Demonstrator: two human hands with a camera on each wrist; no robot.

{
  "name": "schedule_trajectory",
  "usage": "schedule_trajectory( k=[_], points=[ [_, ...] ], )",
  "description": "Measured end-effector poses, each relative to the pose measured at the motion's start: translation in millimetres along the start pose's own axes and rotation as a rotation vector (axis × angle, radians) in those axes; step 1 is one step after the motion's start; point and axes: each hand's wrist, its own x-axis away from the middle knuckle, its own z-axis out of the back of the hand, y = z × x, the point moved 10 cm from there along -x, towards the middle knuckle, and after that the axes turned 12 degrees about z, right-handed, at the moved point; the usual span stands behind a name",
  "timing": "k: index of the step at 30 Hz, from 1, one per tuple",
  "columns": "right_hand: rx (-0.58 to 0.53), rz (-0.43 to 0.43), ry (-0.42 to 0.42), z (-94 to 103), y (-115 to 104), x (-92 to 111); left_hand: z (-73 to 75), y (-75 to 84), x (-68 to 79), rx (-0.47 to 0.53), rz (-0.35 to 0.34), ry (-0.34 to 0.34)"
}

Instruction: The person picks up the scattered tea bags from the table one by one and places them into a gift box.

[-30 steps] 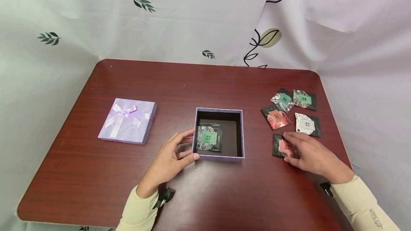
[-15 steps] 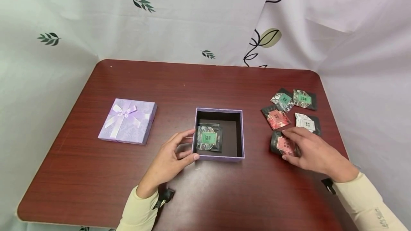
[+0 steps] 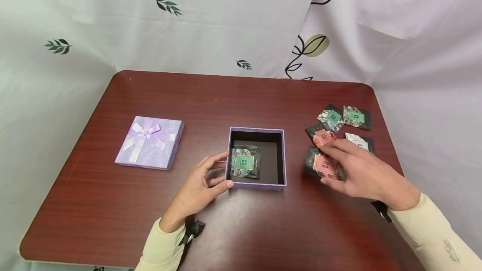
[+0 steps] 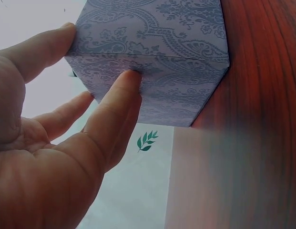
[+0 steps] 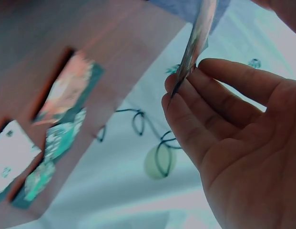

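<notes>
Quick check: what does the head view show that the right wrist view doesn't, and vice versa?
Head only: the left hand, the inside of the open box with its green-labelled packet, and the ribbon bow.

Right wrist only: the palm side of the right hand and the held packet edge-on.

Both: that hand and packet, the four loose packets, the table and the plant-patterned cloth. A purple patch atop the wrist view is too cropped to identify.
</notes>
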Motion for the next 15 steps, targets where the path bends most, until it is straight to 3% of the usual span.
schedule_trajectory(
  k=[8, 15],
  points=[
    [-0.002, 0.102, 0.001, 9.6, -19, -38, 0.5, -0.6, 0.0, -0.006, -0.015, 0.007],
    [-0.04, 0.115, -0.073, 0.8, -30, -71, -0.2, 0.9, 1.4, -0.017, -0.038, 0.012]
  ],
)
